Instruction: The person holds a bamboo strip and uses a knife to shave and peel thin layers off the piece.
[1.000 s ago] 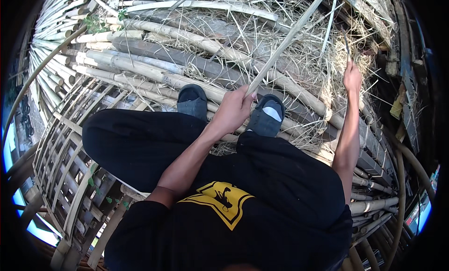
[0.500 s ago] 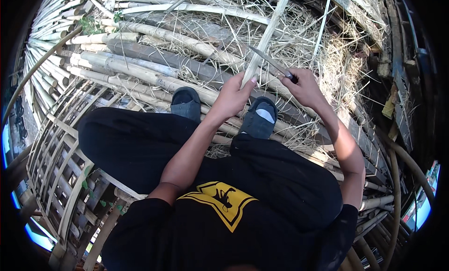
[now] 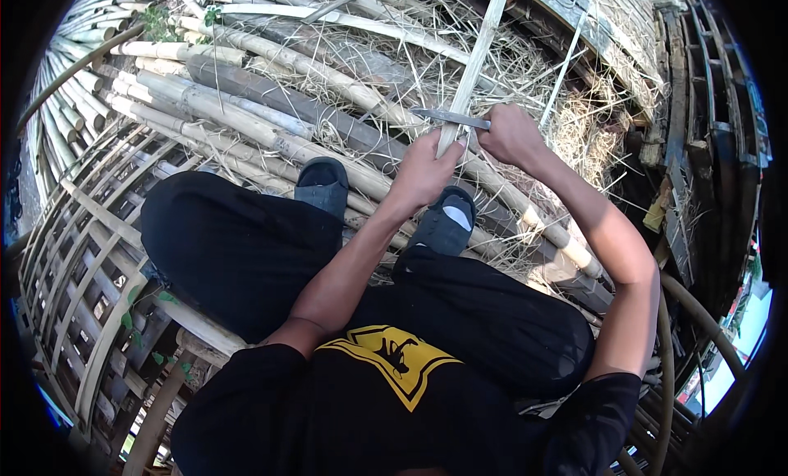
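Observation:
My left hand (image 3: 427, 169) is closed round the near end of a long, pale bamboo strip (image 3: 477, 61), which slants away toward the far edge of the view. In my right hand (image 3: 512, 135) is a knife (image 3: 450, 116), its handle hidden in my fist. The grey blade points left and lies across the strip, just beyond the fingers of my left hand. Whether the edge bites into the bamboo is too small to tell.
Bamboo poles (image 3: 246, 130) lie under my sandals (image 3: 322, 186), with dry shavings (image 3: 566, 152) scattered over them. To the left is a woven bamboo lattice (image 3: 90, 287). Stacked planks (image 3: 675, 90) stand at the right. A curved pole (image 3: 704, 318) rises near my right elbow.
My right hand has moved left and slightly nearer, bringing the knife to lie across the strip close to my left hand. My left hand has shifted slightly right with the strip.

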